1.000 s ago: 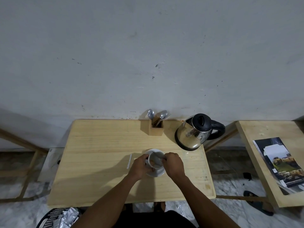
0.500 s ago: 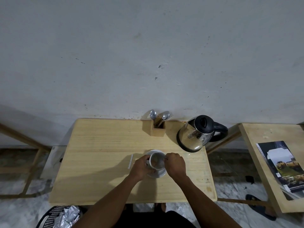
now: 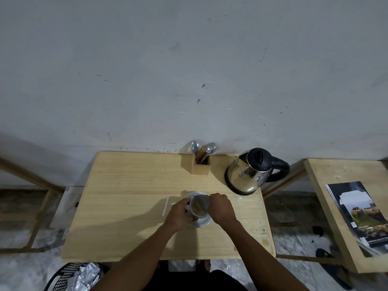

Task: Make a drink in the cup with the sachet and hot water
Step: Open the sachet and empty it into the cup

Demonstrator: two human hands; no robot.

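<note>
Wooden table (image 3: 126, 185): left hand (image 3: 178, 215) grips cup (image 3: 198, 207); right hand (image 3: 220, 206) pinches, seemingly, a sachet (image 3: 202, 201); kettle (image 3: 249, 171) beside.

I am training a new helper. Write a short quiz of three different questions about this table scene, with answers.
1. True or false: the kettle stands on the table.
2. Which hand holds the sachet over the cup: A left, B right?
3. Fill in: the spoons stand in a wooden ____.

Key: 1 true. 2 B, the right hand; the left hand steadies the cup. 3 holder.
</note>
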